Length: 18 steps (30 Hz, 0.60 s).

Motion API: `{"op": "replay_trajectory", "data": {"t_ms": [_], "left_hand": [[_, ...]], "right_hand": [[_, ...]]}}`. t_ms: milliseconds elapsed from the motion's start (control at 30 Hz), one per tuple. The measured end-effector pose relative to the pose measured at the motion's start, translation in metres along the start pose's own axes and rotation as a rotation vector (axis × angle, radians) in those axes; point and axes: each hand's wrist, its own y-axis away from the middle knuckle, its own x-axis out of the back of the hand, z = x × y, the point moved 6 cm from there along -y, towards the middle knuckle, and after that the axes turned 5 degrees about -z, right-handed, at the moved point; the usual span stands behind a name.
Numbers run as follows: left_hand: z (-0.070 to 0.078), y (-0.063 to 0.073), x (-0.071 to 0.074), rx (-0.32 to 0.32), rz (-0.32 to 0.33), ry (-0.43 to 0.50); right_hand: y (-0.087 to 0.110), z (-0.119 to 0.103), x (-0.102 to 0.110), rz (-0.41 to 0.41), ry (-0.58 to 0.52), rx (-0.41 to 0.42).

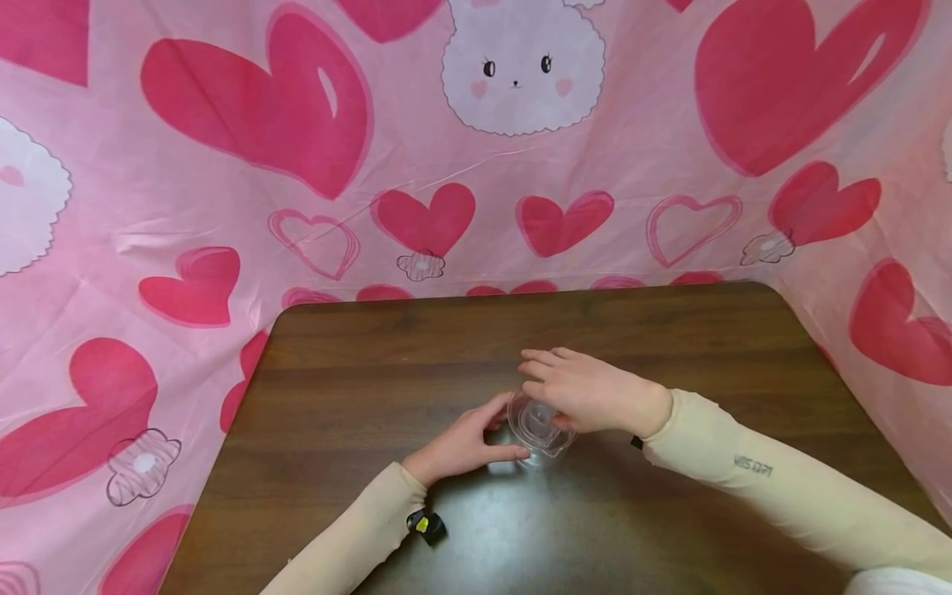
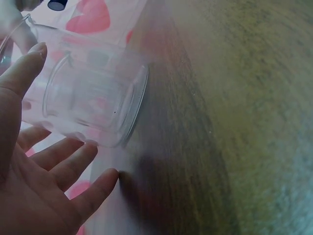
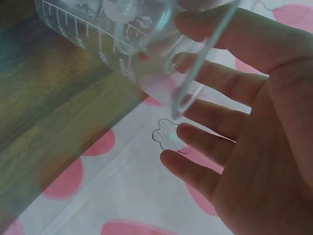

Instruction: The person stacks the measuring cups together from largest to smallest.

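Observation:
A large clear glass beaker point(image 1: 559, 446) stands on the wooden table, with white graduation marks point(image 3: 100, 41) on its wall. Inside it sits a smaller clear beaker point(image 2: 88, 93), low near the base. My left hand point(image 1: 464, 442) holds the large beaker from the left, its thumb point(image 2: 27, 71) on one side and fingertips point(image 2: 88, 149) against the other. Over the mouth is my right hand point(image 1: 587, 388), fingers spread. Its thumb and index finger point(image 3: 220, 78) reach inside the large beaker's rim point(image 3: 205, 54), close to the smaller beaker's rim; firm contact there is unclear.
The dark wooden table point(image 1: 387, 355) reaches back to a pink cloth backdrop point(image 1: 476, 165) printed with hearts, which also hangs along both sides. Pale sleeves cover both forearms, and a black wrist device point(image 1: 426, 526) sits by the left wrist.

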Motion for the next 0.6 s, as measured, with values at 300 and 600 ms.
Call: {"op": "replay_trajectory", "data": {"t_ms": [300, 600], "left_hand": [[0.000, 0.000, 0.000, 0.000, 0.000, -0.004], [-0.001, 0.000, 0.000, 0.002, 0.000, -0.001]], "right_hand": [[-0.003, 0.000, -0.009, -0.012, 0.023, 0.001], [-0.005, -0.001, -0.013, -0.001, 0.036, 0.010]]}}
